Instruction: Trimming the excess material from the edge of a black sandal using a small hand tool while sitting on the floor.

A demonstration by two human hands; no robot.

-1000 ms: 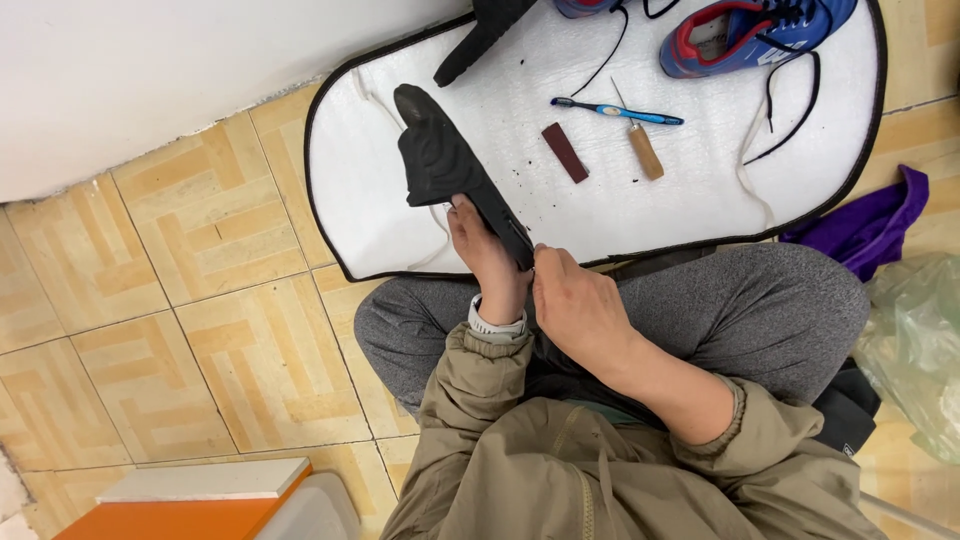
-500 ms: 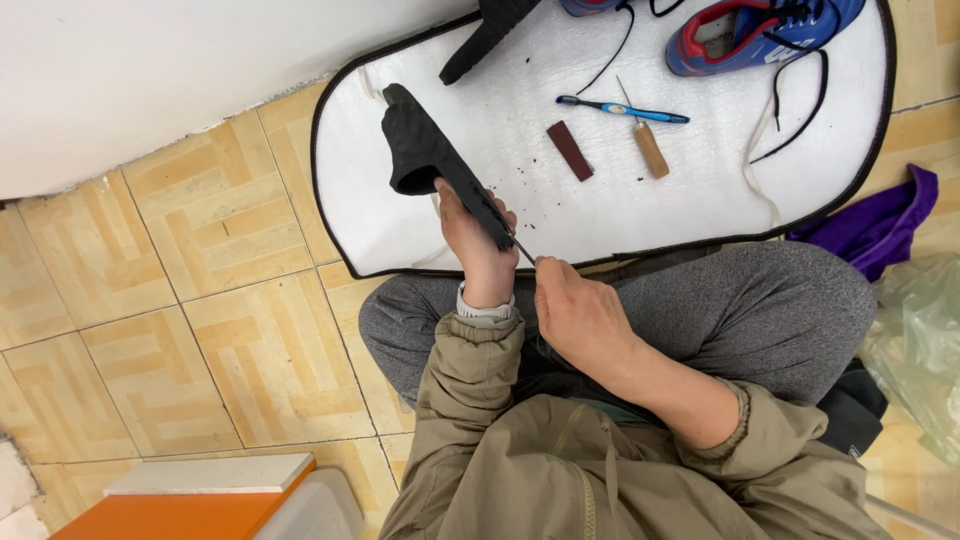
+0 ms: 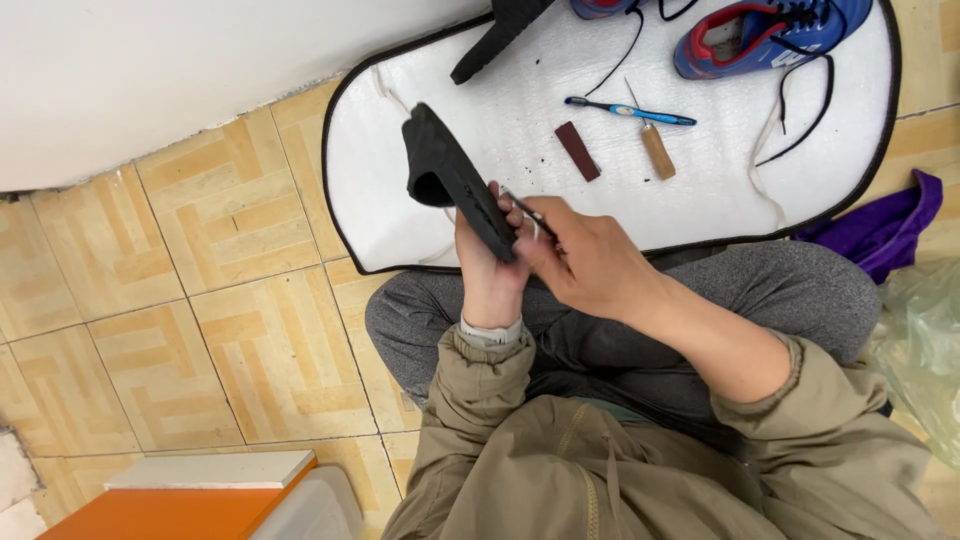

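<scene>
My left hand [image 3: 487, 272] grips a black shoe insole [image 3: 452, 180] by its near end, holding it edge-up over my lap and the near edge of the white mat [image 3: 400, 130]. My right hand [image 3: 583, 262] is pressed against the insole's near end, pinching a thin metal tool [image 3: 527, 212] whose tip touches the insole. A blue and red sneaker [image 3: 770, 35] with loose black laces lies at the mat's far right. Another black insole [image 3: 498, 35] lies at the mat's far edge.
On the mat lie a blue toothbrush [image 3: 630, 111], an awl with a wooden handle [image 3: 655, 148] and a small dark red block [image 3: 578, 151]. A purple cloth [image 3: 885, 228] and a plastic bag [image 3: 925, 350] sit at right. An orange-and-white box [image 3: 180, 495] rests on the tiled floor.
My left hand has lifted the insole and tilted it more upright. My right hand has come up from my lap and now meets the insole with the thin tool.
</scene>
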